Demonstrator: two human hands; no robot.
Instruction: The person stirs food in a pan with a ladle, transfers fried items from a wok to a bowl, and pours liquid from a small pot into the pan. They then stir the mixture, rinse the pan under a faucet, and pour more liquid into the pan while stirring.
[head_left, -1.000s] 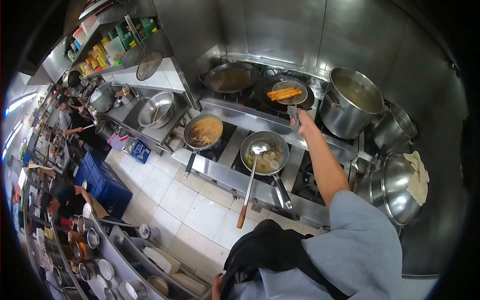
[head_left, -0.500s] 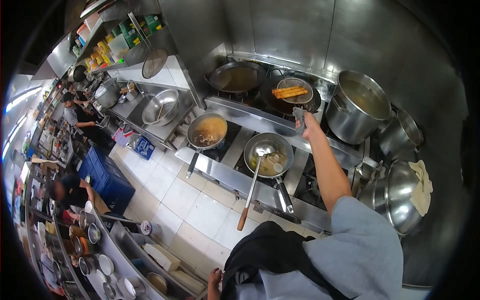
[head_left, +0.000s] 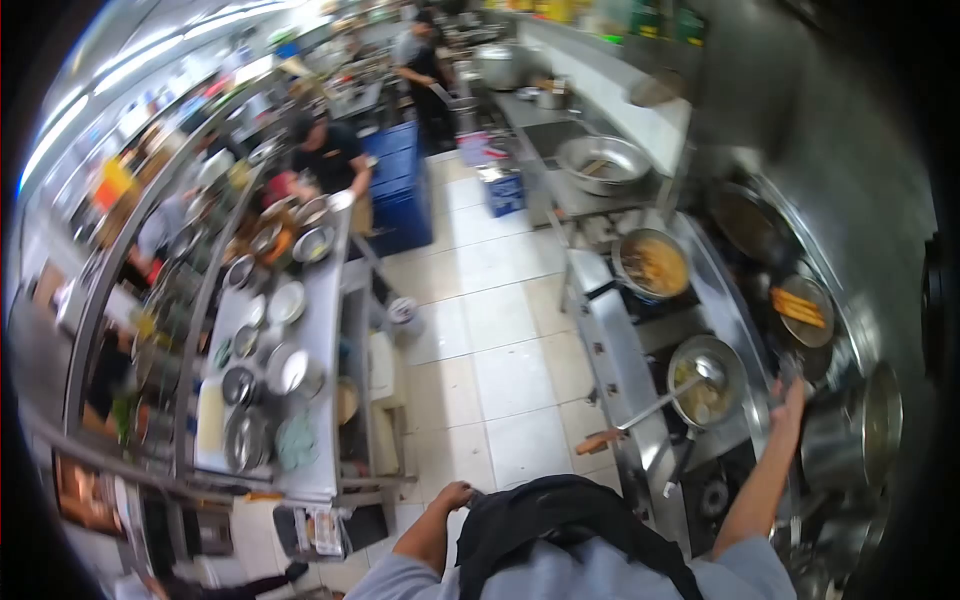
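At the right, my right hand (head_left: 788,392) is closed on a grey cloth at the handle of a strainer (head_left: 806,312). Golden fried rolls (head_left: 798,307) lie in the strainer, over a dark wok. My left hand (head_left: 456,495) hangs low beside my dark apron (head_left: 560,540), its fingers curled; what they hold, if anything, cannot be made out. A ladle (head_left: 660,403) with a wooden handle rests in a pan (head_left: 690,408) of food on the stove. Behind it stands a pan of orange-brown food (head_left: 652,264).
A large pot (head_left: 848,440) stands right of my right arm. Bowls fill the steel counter (head_left: 335,420) at the left. Beyond are a blue bin (head_left: 398,190), a white bucket (head_left: 405,316) on the tiled floor and two people (head_left: 328,155) at work.
The view has swung left, bringing the left counter and aisle into the middle. My right hand remains at the strainer handle; my left hand and forearm now show more.
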